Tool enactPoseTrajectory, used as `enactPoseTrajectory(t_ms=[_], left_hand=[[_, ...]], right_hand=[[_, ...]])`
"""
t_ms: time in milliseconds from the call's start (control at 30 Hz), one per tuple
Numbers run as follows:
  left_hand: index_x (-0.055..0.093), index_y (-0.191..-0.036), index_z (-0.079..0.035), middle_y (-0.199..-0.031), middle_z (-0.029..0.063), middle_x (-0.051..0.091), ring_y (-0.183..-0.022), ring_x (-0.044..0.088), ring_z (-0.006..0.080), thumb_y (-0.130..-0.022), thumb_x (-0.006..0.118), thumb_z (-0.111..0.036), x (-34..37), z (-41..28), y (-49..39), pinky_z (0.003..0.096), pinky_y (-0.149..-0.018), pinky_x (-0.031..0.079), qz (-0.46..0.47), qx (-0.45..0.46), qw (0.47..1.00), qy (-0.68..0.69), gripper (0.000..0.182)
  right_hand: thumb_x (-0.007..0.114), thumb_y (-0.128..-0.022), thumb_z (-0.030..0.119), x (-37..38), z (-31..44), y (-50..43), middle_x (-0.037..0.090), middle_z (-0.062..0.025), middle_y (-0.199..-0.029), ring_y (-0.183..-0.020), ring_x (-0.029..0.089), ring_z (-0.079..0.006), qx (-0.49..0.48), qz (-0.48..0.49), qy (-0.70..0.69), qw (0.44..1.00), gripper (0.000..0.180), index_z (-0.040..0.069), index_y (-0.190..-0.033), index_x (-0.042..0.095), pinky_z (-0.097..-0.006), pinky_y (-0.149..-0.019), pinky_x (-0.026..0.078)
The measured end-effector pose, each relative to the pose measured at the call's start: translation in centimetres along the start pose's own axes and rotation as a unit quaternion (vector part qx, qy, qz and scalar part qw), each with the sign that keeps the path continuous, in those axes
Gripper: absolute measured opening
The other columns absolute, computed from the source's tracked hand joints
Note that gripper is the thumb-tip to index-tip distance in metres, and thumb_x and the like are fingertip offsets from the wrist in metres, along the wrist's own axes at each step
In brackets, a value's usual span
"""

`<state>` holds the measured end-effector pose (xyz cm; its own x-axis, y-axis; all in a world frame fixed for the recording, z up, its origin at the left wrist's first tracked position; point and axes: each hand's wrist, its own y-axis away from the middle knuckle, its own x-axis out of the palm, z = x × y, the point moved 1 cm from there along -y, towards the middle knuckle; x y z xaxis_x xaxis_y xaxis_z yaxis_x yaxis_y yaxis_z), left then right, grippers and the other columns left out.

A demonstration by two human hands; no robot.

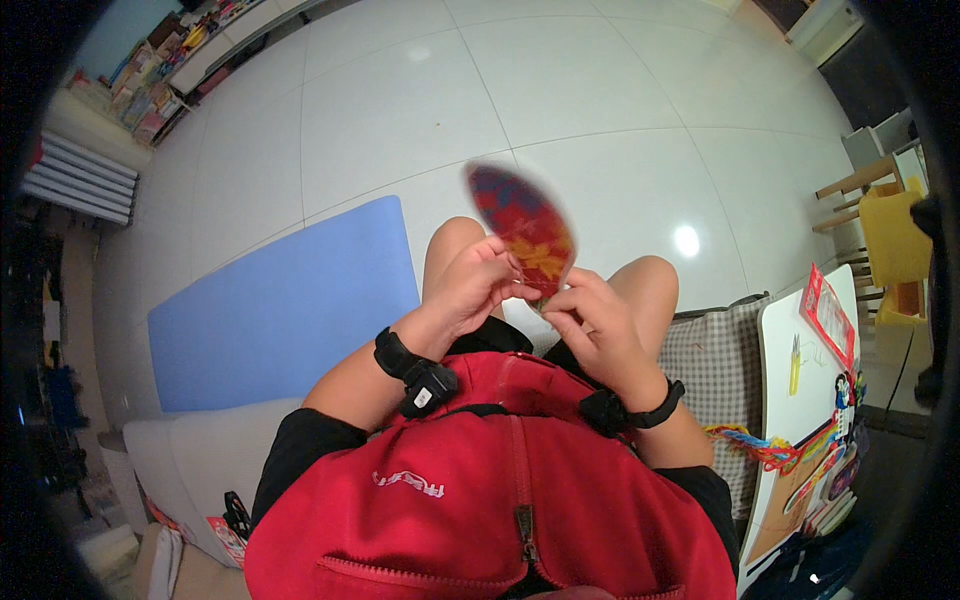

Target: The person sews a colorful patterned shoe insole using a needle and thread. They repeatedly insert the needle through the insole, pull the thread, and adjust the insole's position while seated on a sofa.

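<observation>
A leaf-shaped flat piece (pixel 523 221), red with dark blue and yellow-orange patterning, stands up between my hands above my lap, slightly blurred. At its lower left edge, my left hand (pixel 480 285) has its fingertips bent against it. My right hand (pixel 592 319) pinches the piece at its bottom tip. Something thin and shiny shows by the left fingertips; what it is, I cannot tell. Each wrist wears a black band with a small device.
On my right, a white table (pixel 776 337) bears yellow-handled thread snips (pixel 795 367), a red-edged plastic packet (pixel 829 315) and colourful braided cords (pixel 776 450). A checked cushion (pixel 712 367) lies beside me. A blue mat (pixel 292 315) is on the tiled floor, left.
</observation>
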<state>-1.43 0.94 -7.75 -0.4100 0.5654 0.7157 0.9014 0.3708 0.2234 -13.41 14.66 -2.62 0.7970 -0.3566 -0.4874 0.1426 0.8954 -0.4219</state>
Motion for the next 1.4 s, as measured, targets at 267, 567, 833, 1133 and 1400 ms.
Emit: enactPoseTrajectory(t_ms=[267,567,833,1133,1400], left_hand=[[0.055,-0.108,0.002,-0.096,0.009,0.064,-0.074,0.063,0.0127,-0.083,0.061,-0.003,0.2,1.0,0.9,0.023,-0.062,0.054,0.107,-0.06,0.976,-0.182,0.026],[0.056,-0.105,0.003,-0.093,0.0093,0.064,-0.071,0.063,0.014,-0.082,0.058,-0.006,-4.4,1.3,1.1,0.0227,-0.056,0.053,0.006,-0.032,0.99,-0.137,0.024],[0.052,-0.114,0.002,-0.109,0.01,0.06,-0.103,0.058,0.0191,-0.081,0.059,-0.005,-9.8,0.5,4.4,0.0326,-0.093,0.045,-0.034,0.098,0.994,0.035,0.035],[0.048,-0.123,0.004,-0.12,0.0083,0.055,-0.112,0.05,0.0153,-0.083,0.056,-0.002,-10.4,-1.6,0.2,0.0313,-0.098,0.039,0.025,0.005,0.999,-0.02,0.041],[0.058,-0.104,0.005,-0.099,0.008,0.064,-0.087,0.059,0.0109,-0.083,0.057,-0.001,-16.6,-6.4,-3.7,0.0255,-0.077,0.048,0.005,0.077,0.996,-0.044,0.022]], right_hand=[[0.06,-0.082,0.002,0.6,-2.3,1.8,0.059,-0.0063,-0.087,-0.071,0.055,-0.0111,0.2,-0.024,-0.181,0.963,0.005,0.0,-0.086,0.057,-0.0232,-0.064,0.045],[0.053,-0.089,0.004,-0.3,-4.7,3.4,0.058,-0.0097,-0.101,-0.064,0.049,-0.008,0.267,-0.199,-0.35,0.875,0.001,0.004,-0.089,0.053,-0.0195,-0.058,0.041],[0.057,-0.088,0.008,1.9,-6.9,2.1,0.051,-0.0104,-0.11,-0.101,0.05,-0.0174,0.246,-0.129,-0.288,0.916,0.004,0.004,-0.086,0.056,-0.0291,-0.083,0.043],[0.056,-0.085,-0.001,10.6,-8.3,-6.9,0.054,-0.011,-0.113,-0.1,0.055,-0.0156,0.339,-0.037,-0.42,0.841,0.005,0.001,-0.089,0.058,-0.0272,-0.081,0.048],[0.053,-0.09,0.009,14.3,-11.0,-12.4,0.061,-0.0077,-0.098,-0.085,0.059,-0.0131,0.465,-0.082,-0.405,0.783,0.014,-0.001,-0.1,0.055,-0.0264,-0.076,0.05]])
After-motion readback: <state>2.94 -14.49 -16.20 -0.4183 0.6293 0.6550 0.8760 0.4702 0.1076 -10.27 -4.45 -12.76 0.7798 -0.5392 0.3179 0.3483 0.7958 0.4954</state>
